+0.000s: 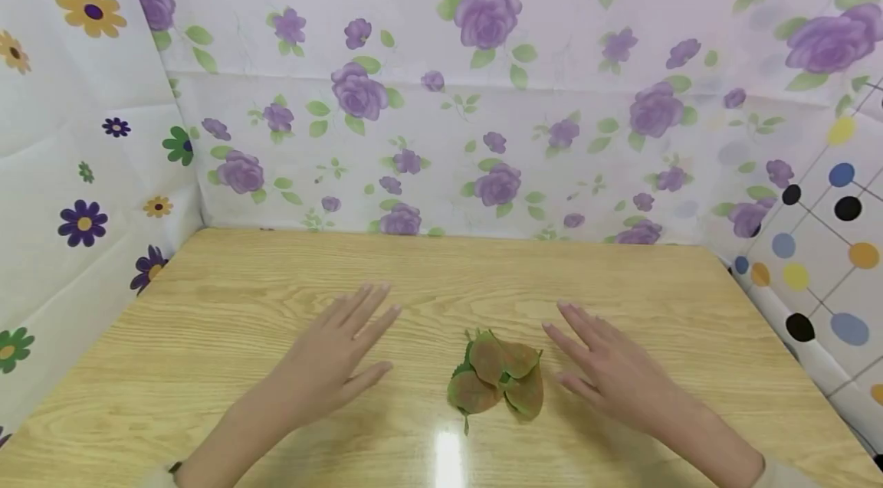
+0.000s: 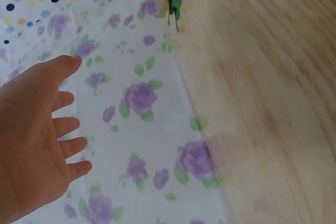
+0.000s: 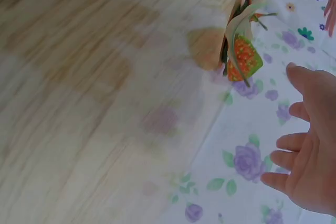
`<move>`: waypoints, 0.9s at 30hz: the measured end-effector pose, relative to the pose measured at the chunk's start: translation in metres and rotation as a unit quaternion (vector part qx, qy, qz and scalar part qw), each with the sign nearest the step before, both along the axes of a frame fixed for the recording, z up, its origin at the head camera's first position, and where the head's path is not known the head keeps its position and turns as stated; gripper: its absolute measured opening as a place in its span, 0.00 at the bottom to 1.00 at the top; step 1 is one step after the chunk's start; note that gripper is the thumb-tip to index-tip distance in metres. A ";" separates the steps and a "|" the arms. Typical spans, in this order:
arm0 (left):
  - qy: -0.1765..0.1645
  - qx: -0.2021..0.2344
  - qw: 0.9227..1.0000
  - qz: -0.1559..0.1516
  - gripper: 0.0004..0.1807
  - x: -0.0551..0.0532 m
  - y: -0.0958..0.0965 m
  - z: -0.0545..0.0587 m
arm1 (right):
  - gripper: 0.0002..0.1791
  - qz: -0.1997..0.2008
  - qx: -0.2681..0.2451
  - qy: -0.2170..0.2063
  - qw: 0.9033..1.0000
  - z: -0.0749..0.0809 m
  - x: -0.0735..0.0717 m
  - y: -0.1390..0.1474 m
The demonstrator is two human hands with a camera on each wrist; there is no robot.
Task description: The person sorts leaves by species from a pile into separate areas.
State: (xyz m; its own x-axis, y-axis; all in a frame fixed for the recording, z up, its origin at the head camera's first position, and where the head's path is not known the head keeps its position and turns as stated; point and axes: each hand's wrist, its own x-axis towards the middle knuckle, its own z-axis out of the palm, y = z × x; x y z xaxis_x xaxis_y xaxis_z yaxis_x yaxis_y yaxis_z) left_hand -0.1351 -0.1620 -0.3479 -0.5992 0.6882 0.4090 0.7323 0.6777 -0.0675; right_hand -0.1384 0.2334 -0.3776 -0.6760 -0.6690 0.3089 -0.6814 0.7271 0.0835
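Note:
A small cluster of artificial leaves [image 1: 476, 393], green with reddish-brown patches, lies on the wooden table between my two hands. Some leaves overlap, so their exact number is hidden. To the left of the cluster, my left hand [image 1: 338, 354] is held with its fingers straight and spread, touching none of the leaves. On the other side, close to the leaves but apart from them, my right hand [image 1: 614, 369] also has extended fingers and holds nothing. From the right wrist view the leaves [image 3: 244, 59] appear edge-on, one showing an orange-and-green mottled face.
The light wood table [image 1: 276, 266] reflects a bright spot near its front. Behind it hangs a white cloth with purple roses [image 1: 428, 128]. A cloth with colourful daisies [image 1: 83, 166] covers the left side, and a dotted cloth [image 1: 821, 243] covers the right.

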 end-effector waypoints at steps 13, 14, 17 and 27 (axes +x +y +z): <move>-0.114 -0.042 0.988 -0.097 0.34 -0.005 0.058 -0.009 | 0.30 0.018 -0.061 -0.115 0.991 -0.005 -0.006 -0.021; -0.122 -0.049 0.986 -0.099 0.34 -0.005 0.063 -0.010 | 0.30 0.015 -0.065 -0.132 0.989 -0.004 -0.007 -0.023; -0.147 -0.065 0.980 -0.116 0.34 -0.006 0.077 -0.014 | 0.29 0.006 -0.081 -0.183 0.980 -0.004 -0.010 -0.027; -0.217 -0.103 0.959 -0.153 0.33 -0.008 0.106 -0.029 | 0.26 -0.013 -0.166 -0.308 0.937 -0.007 -0.026 -0.032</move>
